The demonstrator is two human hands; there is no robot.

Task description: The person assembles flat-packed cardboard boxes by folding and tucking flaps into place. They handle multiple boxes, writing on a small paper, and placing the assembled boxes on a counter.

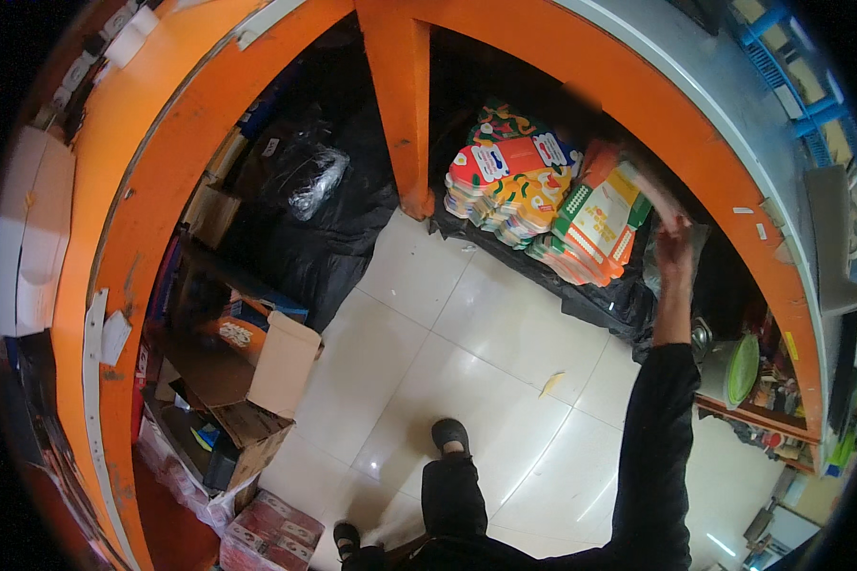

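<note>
My right hand (674, 249) reaches out at the end of a black sleeve, over the right side of several stacks of flat printed cartons. Its fingers look closed at the end of a blurred, pale pinkish strip (652, 186), whose kind I cannot make out. Just left of the hand is a green, white and orange carton stack (595, 224). Beside that lies a yellow and red stack (514, 186) with fruit-like shapes. A crumpled clear plastic bag (692, 249) shows close to the hand. My left hand is out of view.
Black sheeting (600, 309) lies under the stacks. An orange frame (400, 105) arches over the shelf bay. An open cardboard box (286, 366) and wrapped red packs (271, 533) stand at the left. A bucket with a green rim (743, 369) is at the right. Pale tiles (476, 343) cover the floor.
</note>
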